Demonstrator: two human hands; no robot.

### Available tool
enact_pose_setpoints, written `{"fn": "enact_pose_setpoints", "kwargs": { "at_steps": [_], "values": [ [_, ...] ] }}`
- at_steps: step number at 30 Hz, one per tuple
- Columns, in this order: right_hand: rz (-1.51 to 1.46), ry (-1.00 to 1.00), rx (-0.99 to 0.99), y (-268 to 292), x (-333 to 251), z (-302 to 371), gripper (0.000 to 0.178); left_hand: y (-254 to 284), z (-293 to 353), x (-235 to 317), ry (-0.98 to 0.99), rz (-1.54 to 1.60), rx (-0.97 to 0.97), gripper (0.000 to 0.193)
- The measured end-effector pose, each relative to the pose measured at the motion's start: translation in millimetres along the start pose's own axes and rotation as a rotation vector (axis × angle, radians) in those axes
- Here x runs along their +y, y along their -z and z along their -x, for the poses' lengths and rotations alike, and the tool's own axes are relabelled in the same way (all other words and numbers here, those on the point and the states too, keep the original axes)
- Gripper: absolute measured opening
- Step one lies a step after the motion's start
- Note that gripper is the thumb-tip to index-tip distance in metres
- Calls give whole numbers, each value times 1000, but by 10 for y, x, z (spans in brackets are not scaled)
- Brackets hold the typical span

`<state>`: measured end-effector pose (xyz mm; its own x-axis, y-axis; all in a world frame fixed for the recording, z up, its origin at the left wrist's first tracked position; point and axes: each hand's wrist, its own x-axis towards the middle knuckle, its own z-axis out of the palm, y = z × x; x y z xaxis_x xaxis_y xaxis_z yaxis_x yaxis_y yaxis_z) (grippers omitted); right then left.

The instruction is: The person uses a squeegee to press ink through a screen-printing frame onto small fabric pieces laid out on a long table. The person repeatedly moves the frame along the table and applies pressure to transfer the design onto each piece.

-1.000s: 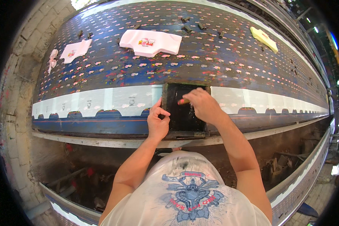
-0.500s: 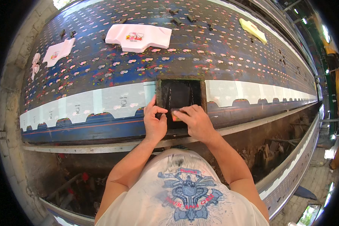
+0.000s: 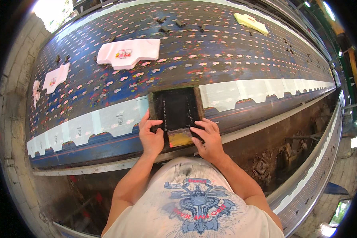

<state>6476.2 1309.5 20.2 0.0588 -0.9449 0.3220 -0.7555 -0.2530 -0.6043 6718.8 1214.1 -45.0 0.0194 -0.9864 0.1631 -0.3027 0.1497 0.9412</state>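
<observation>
A small screen-printing frame (image 3: 198, 101) with a dark mesh lies over the row of pale fabric pieces (image 3: 97, 123) at the table's near edge. Inside its near end rests a squeegee (image 3: 180, 139), stained yellow and orange. My left hand (image 3: 150, 139) grips the frame's left side, fingers along the outside and thumb curled inward. On the opposite side, my right hand (image 3: 211, 142) is closed over the near right corner, its fingertips beside the squeegee's end. Pieces left of the frame carry black cartoon outlines; the cloth beneath the frame is hidden.
The long printing table (image 3: 83, 95) is speckled with paint marks. On it lie a white printed fabric stack (image 3: 142, 49), a smaller printed piece (image 3: 56, 78), a yellow stack (image 3: 250, 23) and several dark clips (image 3: 180, 23). A ledge (image 3: 258, 129) borders a debris-filled gap at the near side.
My right hand has let go of the squeegee and moved to the frame's right side. The squeegee now lies at the near end. The view has shifted, so the table appears turned.
</observation>
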Motion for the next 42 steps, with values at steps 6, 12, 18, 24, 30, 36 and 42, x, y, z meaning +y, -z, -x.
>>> {"fn": "enact_pose_setpoints", "kwargs": {
  "at_steps": [6,12,18,24,30,36,42],
  "values": [
    [-578,-401,70,300,513,316,39,-359,40,349,-139,86,9,36],
    [-297,-242,136,829,1198,556,41,-1365,167,555,-166,57,-7,38],
    [-267,-199,142,1412,1803,668,41,-2180,270,511,-111,96,9,35],
    [-153,54,88,1657,1901,562,41,-2388,273,414,56,279,-4,31],
    [-42,288,-144,1602,1764,322,53,-2358,289,476,75,359,-15,28],
    [106,371,-293,1581,1674,29,52,-2376,286,469,107,424,-4,25],
    [97,358,-473,1714,1790,-452,43,-2370,277,459,43,221,9,25]
  ]
}}
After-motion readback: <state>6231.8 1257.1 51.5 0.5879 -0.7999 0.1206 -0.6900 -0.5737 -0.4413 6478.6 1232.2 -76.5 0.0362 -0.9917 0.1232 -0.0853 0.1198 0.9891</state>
